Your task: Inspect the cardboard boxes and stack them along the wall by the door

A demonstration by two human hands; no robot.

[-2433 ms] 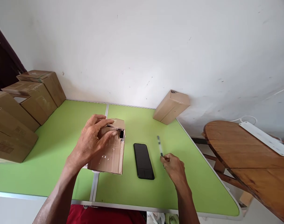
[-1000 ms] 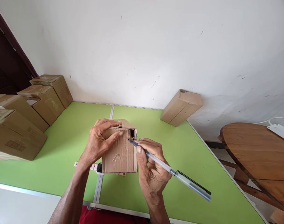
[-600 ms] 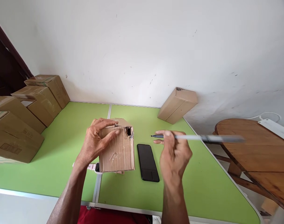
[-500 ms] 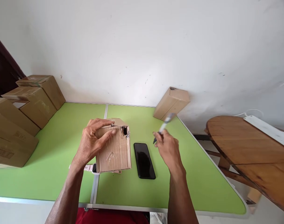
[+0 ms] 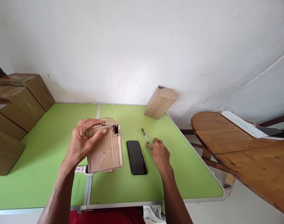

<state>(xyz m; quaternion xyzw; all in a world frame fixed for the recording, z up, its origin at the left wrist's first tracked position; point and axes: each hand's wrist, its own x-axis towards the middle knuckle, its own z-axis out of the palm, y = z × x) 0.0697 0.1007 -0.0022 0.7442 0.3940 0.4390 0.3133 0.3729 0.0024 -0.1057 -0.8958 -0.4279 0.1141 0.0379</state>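
Note:
My left hand [image 5: 83, 140] grips a small cardboard box [image 5: 104, 152] from its left side, thumb across the front and fingers over the top. The box has a torn, dark hole near its upper right corner and glossy tape on its face. My right hand [image 5: 160, 152] is low over the green table with its thumb and fingers on a slim pen [image 5: 144, 135]. The pen's dark end points away from me; its near part is hidden under the hand. A black phone [image 5: 136, 158] lies between the two hands. Behind the box a pink-strapped watch [image 5: 80, 169] is partly covered.
Several larger cardboard boxes [image 5: 18, 102] stand along the left side of the green table [image 5: 118, 189]. Another carton [image 5: 160, 104] leans near the wall at the back right. To the right is a wooden table [image 5: 209, 133] bearing a white panel [image 5: 242, 123].
My right hand has brought the pen down from the air to the tabletop, right of the phone. My left hand keeps its hold on the box. The view has swung slightly right.

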